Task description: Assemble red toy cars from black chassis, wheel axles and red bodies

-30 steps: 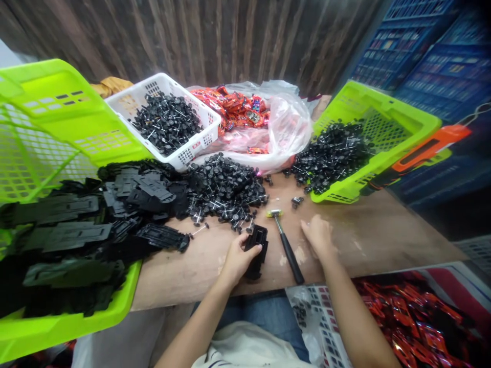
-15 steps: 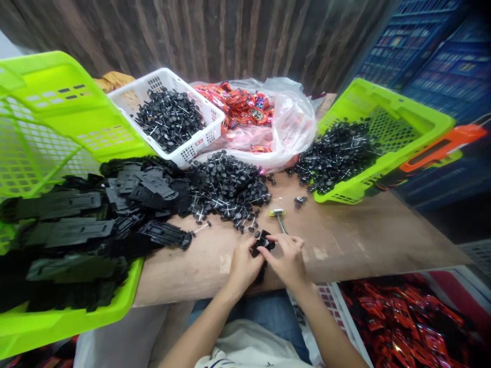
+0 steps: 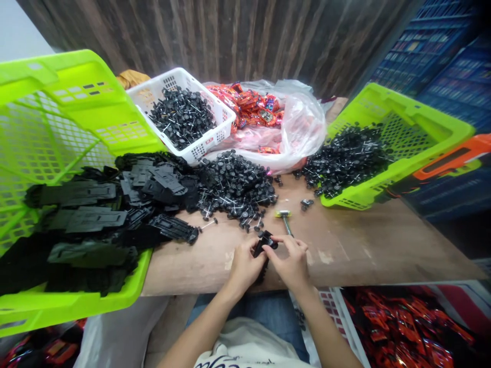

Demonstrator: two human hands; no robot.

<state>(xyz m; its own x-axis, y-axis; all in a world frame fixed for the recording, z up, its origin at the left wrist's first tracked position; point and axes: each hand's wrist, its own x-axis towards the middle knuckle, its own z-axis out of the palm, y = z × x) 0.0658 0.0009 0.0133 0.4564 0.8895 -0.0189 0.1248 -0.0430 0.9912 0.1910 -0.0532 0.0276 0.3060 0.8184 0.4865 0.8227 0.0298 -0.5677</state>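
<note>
Close to the table's front edge, my left hand (image 3: 244, 265) is closed around a black plastic toy car chassis (image 3: 262, 244). My right hand (image 3: 290, 259) pinches the chassis' upper end between thumb and fingertips. Dark wheels seem to sit at that end, though the fingers partly cover them. Just beyond my right hand lies a small hammer (image 3: 284, 214) with a yellow-edged head and metal handle. A loose pile of black wheels on metal axles (image 3: 236, 186) spreads ahead of my left hand. One single wheel axle (image 3: 207, 224) lies apart from it.
At left, a tipped green crate (image 3: 143, 273) spills flat black chassis (image 3: 84, 220). Behind stand a white basket (image 3: 224, 134) of wheel axles and a plastic bag (image 3: 307, 125) of red car bodies. A right-hand green crate (image 3: 441, 120) holds dark wheeled parts; red car bodies (image 3: 402, 327) lie below.
The camera view has turned slightly left, so the crates and piles appear further right. Both hands keep hold of the chassis, with only a slight shift of the fingers.
</note>
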